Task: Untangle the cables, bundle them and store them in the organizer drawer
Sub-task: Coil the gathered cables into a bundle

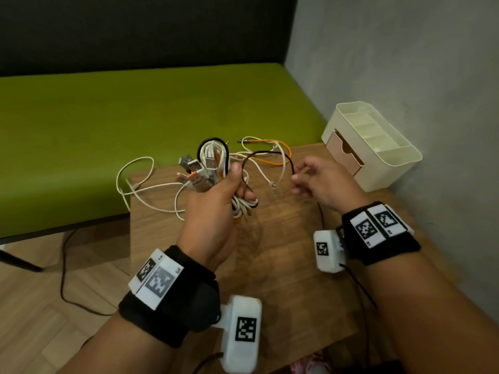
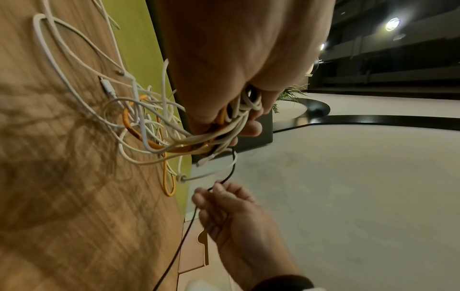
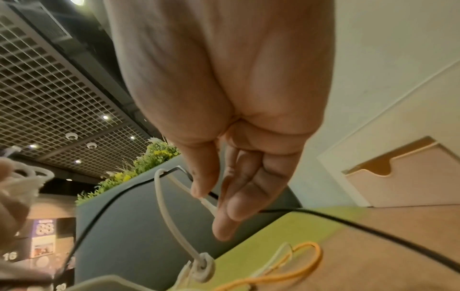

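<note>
Above wooden table [image 1: 283, 252], left hand [image 1: 216, 201] grips roughly upright cable bundle [image 1: 213, 163].

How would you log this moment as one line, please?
left hand: grips cable bundle | right hand: pinches black cable | drawer: partly open | stage: untangling

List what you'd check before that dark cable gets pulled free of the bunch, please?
1. Left hand grips the cable bunch firmly: ok.
2. Right hand pinches the black cable: ok.
3. Black cable runs free of white loops: not ok, a white cable crosses it.
4. Loose cables all lie on the table: not ok, some overhang its edge.
5. Organizer drawer open: ok, partly pulled out.
6. Black cable's far end is free: cannot tell.
</note>
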